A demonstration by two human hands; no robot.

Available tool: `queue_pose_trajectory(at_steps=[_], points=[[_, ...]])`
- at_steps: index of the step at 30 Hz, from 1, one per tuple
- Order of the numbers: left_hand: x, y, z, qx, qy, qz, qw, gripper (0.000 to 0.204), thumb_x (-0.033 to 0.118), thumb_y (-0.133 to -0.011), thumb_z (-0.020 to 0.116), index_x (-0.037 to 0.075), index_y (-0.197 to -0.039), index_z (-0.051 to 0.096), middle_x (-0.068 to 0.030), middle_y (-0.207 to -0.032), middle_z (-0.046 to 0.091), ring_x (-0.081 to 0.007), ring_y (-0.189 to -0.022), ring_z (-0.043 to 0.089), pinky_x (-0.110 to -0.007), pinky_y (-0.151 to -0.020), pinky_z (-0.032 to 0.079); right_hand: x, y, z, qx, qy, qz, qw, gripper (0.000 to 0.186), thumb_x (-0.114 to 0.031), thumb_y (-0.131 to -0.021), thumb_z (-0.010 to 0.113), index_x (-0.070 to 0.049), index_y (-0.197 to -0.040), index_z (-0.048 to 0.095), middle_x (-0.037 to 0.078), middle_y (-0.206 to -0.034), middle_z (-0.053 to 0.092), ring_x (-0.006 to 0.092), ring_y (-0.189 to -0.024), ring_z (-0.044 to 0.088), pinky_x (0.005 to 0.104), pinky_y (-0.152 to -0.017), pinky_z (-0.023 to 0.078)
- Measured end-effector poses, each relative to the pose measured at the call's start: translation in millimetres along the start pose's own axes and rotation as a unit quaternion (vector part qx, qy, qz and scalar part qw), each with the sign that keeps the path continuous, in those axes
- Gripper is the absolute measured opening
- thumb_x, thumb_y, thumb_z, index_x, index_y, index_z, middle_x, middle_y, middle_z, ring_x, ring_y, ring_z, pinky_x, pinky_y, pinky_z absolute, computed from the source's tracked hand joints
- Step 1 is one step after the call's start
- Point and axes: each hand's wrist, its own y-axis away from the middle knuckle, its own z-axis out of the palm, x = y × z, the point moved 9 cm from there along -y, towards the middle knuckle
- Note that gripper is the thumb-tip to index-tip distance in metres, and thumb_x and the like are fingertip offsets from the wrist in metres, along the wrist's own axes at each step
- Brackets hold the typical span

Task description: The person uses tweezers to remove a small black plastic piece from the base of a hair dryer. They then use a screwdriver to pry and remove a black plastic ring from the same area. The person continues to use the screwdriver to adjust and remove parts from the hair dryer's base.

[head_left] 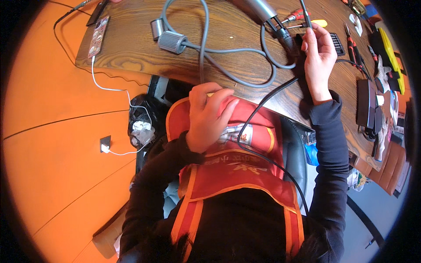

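Note:
My right hand (320, 61) is raised over the table, thumb and fingers pinched on a slim black rod-shaped thing (305, 15) that runs out of the top of the picture. I cannot tell whether it is a tool or a cable. Beside that hand lies a grey cylindrical device (262, 9) with a dark, exposed inner end (285, 38). At the near table edge, over my red apron (254, 175), my left hand (208, 116) has its fingers loosely bent and apart. A grey cable (237, 51) loops over the wood and drops behind those fingers.
A ribbed grey cylinder (173, 41) sits on the cable. Red (294, 16) and yellow (320, 23) screwdrivers, a black bit case (337, 44) and red-handled pliers (353, 48) lie farther right. A black cable (258, 107) crosses my lap. A phone (98, 37) charges at the left.

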Motion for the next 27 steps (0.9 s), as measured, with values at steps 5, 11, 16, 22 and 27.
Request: queue_pose_trajectory(at_steps=[5, 11, 16, 22, 27], points=[[-5.2, 2.4, 3.4, 0.047, -0.022, -0.052, 0.997, 0.027, 0.005, -0.065, 0.076, 0.005, -0.090, 0.066, -0.0077, -0.086, 0.050, -0.0241, -0.082, 0.049, -0.033, -0.071, 0.041, 4.5, -1.6, 2.9, -0.013, -0.024, -0.002, 1.000, 0.021, -0.007, -0.092, 0.055, 0.003, -0.111, 0.056, 0.003, -0.080, 0.056, 0.0063, -0.065, 0.049, 0.0178, -0.057, 0.040], [-1.5, -9.5, 6.8, 0.067, -0.077, -0.042, 0.994, 0.019, 0.009, -0.065, 0.076, 0.008, -0.082, 0.067, -0.0026, -0.080, 0.050, -0.0216, -0.075, 0.048, -0.033, -0.068, 0.038, 2.9, -0.7, 4.3, -0.025, -0.036, 0.007, 0.999, 0.021, -0.006, -0.091, 0.055, 0.003, -0.111, 0.056, 0.003, -0.080, 0.056, 0.0069, -0.065, 0.050, 0.0178, -0.057, 0.040], [-2.4, -11.2, 13.5, 0.043, -0.081, -0.053, 0.994, 0.012, 0.011, -0.067, 0.073, 0.011, -0.075, 0.064, -0.0011, -0.075, 0.051, -0.0217, -0.073, 0.049, -0.034, -0.066, 0.036, -0.2, -1.7, 2.0, -0.013, -0.032, 0.003, 0.999, 0.021, -0.006, -0.091, 0.055, 0.003, -0.110, 0.056, 0.003, -0.078, 0.055, 0.0066, -0.063, 0.049, 0.0180, -0.055, 0.039], [-2.3, -9.3, 16.2, 0.039, -0.077, 0.021, 0.996, 0.016, 0.009, -0.065, 0.073, 0.009, -0.077, 0.063, -0.0033, -0.080, 0.055, -0.0237, -0.075, 0.053, -0.035, -0.067, 0.040, 0.9, -1.8, -1.3, 0.008, -0.057, 0.024, 0.998, 0.020, -0.010, -0.091, 0.057, -0.001, -0.109, 0.057, 0.001, -0.076, 0.056, 0.0050, -0.059, 0.047, 0.0169, -0.050, 0.034], [-4.0, -11.7, 9.1, 0.048, -0.047, 0.048, 0.997, 0.017, 0.000, -0.066, 0.070, 0.005, -0.080, 0.064, -0.0062, -0.082, 0.058, -0.0246, -0.076, 0.056, -0.034, -0.067, 0.044, -0.2, -1.1, -3.0, 0.008, -0.074, 0.042, 0.996, 0.019, -0.011, -0.091, 0.057, -0.002, -0.109, 0.057, 0.000, -0.076, 0.056, 0.0035, -0.059, 0.047, 0.0157, -0.049, 0.031]])
